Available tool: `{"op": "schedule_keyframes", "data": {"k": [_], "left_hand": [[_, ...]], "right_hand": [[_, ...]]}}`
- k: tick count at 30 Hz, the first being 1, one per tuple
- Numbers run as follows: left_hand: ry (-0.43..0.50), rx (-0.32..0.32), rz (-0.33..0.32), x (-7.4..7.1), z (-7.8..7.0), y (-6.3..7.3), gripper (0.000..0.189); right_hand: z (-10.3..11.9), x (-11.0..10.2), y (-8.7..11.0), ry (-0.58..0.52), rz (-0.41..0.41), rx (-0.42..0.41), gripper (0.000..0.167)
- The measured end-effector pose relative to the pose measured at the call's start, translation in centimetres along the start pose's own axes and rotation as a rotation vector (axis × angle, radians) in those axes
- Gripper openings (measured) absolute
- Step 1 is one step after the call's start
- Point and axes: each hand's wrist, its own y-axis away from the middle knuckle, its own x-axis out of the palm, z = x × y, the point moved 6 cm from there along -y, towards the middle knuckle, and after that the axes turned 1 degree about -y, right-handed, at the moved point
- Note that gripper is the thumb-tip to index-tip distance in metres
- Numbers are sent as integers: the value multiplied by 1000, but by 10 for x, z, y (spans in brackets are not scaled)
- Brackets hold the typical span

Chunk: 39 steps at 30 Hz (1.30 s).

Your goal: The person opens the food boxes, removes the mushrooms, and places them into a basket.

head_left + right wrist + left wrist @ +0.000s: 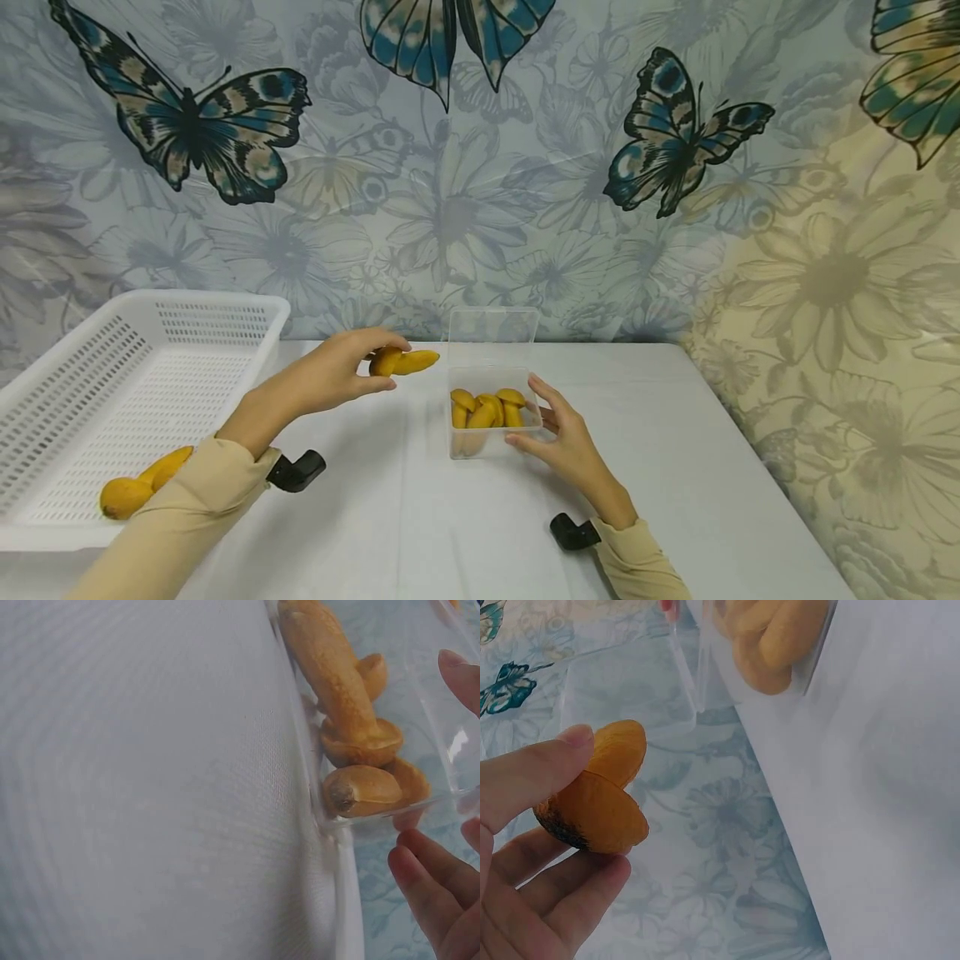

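Note:
My left hand (341,371) pinches a yellow-brown mushroom (408,362) between thumb and fingers, above the table and left of a clear plastic box. In the left wrist view, the rounded cap of the mushroom (604,814) has a dark patch. The plastic box (467,446) stands with its hinged lid (493,333) raised at the back. Several mushrooms (486,410) lie inside it. My right hand (566,446) holds the box at its right side, thumb by the front corner. The right wrist view shows its fingertips (409,866) near the box wall.
At the left stands a white perforated basket (273,329) with yellow mushroom-shaped pieces (127,497) in its near corner, partly behind the left sleeve. A white cloth covers the table (630,392). A butterfly-patterned curtain (465,225) hangs right behind it.

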Motion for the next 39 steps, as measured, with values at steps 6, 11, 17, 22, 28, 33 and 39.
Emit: {"op": "schedule_keyframes", "data": {"k": [6, 11, 17, 22, 28, 33, 39], "left_hand": [[4, 14, -41, -14, 5, 13, 47], [-22, 18, -81, -25, 10, 28, 45], [-59, 20, -142, -33, 20, 48, 48], [-90, 34, -209, -43, 30, 63, 49], [-130, 15, -255, -55, 39, 80, 50], [-167, -19, -266, -59, 48, 91, 49], [-176, -25, -293, -62, 59, 102, 50]], "right_hand": [[-1, -1, 1, -5, -5, 14, 91], [-3, -1, 2, -7, -1, 39, 92], [-2, -1, 2, -5, 1, 34, 92], [-1, 0, 1, -2, 1, 16, 92], [-1, 0, 0, 8, -1, 8, 91], [2, 0, 0, -21, 4, 15, 92], [2, 1, 0, -25, 5, 23, 93]]}}
